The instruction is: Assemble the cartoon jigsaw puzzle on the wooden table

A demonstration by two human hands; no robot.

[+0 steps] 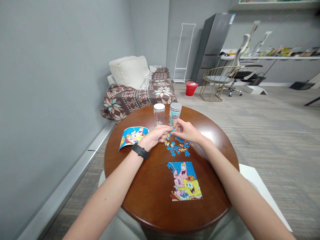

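Observation:
Between thumb and fingertips, my right hand (187,130) pinches a small blue puzzle piece (173,129). My left hand (159,134) is right beside it, fingers curled, with more blue and yellow pieces (168,136) at its fingers; how many it grips is hidden. Below both hands lies a loose heap of puzzle pieces (178,148). Closer to me is a partly joined puzzle (187,181) showing a pink starfish and a yellow sponge character, its left edge uneven. A curled picture sheet (132,136) with the same cartoon rests left of my left hand.
A clear jar with a white lid (159,115) and a printed jar with a silvery lid (175,113) stand behind my hands on the round brown table (145,200). Beyond are a sofa (140,93), a red bin (191,88) and a gold-framed chair (217,81). A grey wall runs along the left.

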